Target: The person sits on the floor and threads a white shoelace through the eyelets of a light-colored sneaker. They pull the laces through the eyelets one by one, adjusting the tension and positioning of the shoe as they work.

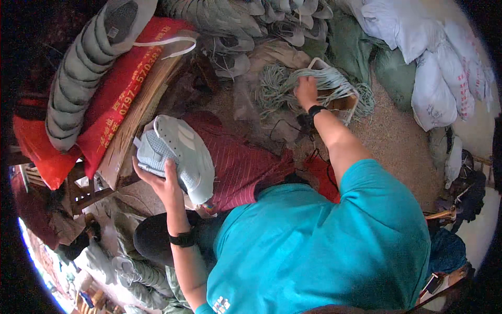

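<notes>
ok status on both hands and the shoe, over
Left hand grips pale blue-grey shoe upper over the lap. Right hand reaches forward into bundle of pale green laces. Nothing between the hands.

I see a long red bag (117, 99) with yellow print lying slantwise over the wooden table (130, 141) at upper left, white handle straps at its top end. At upper right, white sacks (434, 78) with red and dark markings are heaped on the floor
</notes>
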`<state>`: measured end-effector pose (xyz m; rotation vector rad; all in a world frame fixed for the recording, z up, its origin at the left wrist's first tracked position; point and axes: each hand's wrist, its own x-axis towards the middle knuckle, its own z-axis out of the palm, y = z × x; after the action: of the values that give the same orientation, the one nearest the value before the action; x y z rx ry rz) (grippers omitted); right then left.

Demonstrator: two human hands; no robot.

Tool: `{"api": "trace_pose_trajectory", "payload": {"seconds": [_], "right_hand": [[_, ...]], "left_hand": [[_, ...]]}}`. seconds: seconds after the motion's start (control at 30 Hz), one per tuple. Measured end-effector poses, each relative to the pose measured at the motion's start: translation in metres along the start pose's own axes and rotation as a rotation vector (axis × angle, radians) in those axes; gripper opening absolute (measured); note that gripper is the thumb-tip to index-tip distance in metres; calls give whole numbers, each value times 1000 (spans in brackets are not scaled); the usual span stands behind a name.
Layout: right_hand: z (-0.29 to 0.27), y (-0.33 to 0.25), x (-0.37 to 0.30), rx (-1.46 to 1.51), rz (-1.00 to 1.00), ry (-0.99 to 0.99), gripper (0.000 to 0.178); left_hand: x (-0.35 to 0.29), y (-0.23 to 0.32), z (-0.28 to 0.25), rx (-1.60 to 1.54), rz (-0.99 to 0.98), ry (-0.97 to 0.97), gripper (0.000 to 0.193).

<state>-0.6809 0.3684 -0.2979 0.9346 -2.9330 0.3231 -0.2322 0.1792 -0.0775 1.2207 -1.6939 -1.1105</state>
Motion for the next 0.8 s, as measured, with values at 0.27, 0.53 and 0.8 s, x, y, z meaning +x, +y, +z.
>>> {"api": "trace_pose_trajectory", "payload": {"seconds": [0.27,0.53,0.8], "right_hand": [[-14,13,35,-135,-256,-188,25],[-2,9,47,-60,-338,-59,19],[4,-10,48,-489,-482,-285,22]], "left_hand": [[0,-10,-1,-48,26,7,83],[-3,-4,-2,-20,19,4,86],[-2,-9,-14,-65,36,-64,84]]}}
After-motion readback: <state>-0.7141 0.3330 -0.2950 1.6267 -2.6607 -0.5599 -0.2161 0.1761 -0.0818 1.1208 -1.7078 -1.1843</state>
